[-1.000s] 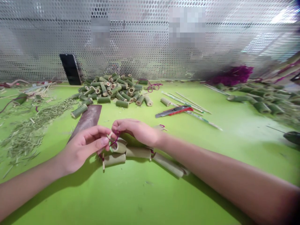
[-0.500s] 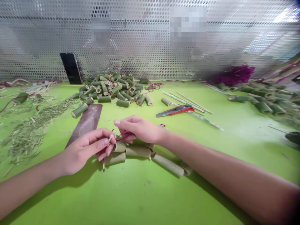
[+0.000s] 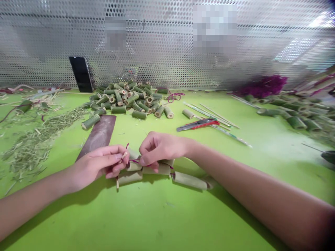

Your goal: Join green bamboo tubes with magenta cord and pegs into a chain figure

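My left hand [image 3: 104,162] is closed in a pinch on a small pale stick [image 3: 124,156], with a purple cord [image 3: 134,160] running out beside it. The cord leads across to my right hand [image 3: 159,150], whose thumb and fingers are pressed together on it. Just beneath both hands lie scraped bamboo tubes [image 3: 156,169], joined end to end by purple cord. One tube [image 3: 190,180] of that chain stretches toward the right forearm. A thin stick [image 3: 117,184] pokes out at the chain's left end. My right hand partly covers the tubes behind it.
Behind the hands stands a heap of green bamboo pieces [image 3: 131,97], with a phone [image 3: 81,75] propped on the mesh wall. A dark flat strip [image 3: 98,136], bamboo shavings [image 3: 34,146] and a red box cutter [image 3: 198,124] lie around. More bamboo [image 3: 298,108] is at right.
My right hand has shifted right and down along the cord, its thumb now lower. My left hand keeps its pinch. The right end of the tube chain has swung slightly.
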`<action>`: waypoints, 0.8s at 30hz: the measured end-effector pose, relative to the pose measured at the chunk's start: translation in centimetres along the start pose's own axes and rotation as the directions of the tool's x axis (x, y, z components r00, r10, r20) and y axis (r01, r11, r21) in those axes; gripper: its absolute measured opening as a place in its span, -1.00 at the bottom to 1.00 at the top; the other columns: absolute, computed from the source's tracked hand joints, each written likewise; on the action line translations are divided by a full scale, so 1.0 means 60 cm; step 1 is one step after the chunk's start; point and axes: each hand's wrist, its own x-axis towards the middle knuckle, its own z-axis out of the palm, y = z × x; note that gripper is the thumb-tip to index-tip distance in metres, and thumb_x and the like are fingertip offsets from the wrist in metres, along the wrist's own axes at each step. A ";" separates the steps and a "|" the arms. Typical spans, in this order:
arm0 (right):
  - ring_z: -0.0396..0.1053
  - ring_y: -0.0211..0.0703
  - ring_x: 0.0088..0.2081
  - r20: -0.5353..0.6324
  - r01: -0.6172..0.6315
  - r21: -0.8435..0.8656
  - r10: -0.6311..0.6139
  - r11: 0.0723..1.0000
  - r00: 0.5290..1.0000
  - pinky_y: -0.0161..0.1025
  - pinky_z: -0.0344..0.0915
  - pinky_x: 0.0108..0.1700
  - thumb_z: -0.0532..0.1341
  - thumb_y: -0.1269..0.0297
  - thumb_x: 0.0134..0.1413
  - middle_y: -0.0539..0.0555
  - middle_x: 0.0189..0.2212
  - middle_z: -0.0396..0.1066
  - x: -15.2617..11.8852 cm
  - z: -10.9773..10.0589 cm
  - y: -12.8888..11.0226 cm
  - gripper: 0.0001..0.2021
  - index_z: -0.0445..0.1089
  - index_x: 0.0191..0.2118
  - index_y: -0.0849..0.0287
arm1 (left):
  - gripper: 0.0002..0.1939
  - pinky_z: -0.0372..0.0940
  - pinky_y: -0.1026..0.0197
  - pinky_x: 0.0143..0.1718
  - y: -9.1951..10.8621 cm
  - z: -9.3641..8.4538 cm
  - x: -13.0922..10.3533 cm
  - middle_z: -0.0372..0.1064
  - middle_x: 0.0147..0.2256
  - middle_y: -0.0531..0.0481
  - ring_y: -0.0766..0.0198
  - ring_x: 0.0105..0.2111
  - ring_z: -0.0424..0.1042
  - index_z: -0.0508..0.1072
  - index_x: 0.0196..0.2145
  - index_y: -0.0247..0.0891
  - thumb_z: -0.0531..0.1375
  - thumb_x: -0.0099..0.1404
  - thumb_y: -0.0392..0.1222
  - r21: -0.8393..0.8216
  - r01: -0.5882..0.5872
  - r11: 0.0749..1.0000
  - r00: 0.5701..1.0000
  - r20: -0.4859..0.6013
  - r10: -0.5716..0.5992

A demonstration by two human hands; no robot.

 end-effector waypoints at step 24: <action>0.18 -0.27 -0.58 -0.290 0.255 0.135 -0.208 0.958 0.934 -0.23 0.11 -0.43 0.16 0.25 -0.04 -0.08 -0.68 0.24 0.009 -0.003 0.008 -0.82 0.24 -0.59 0.13 | -0.58 0.21 0.38 -0.62 0.007 -0.005 -0.002 0.55 -0.41 0.01 0.40 -0.60 0.33 0.39 -0.02 -0.25 0.21 0.41 0.16 0.450 -0.025 0.893 0.971 -0.202 0.129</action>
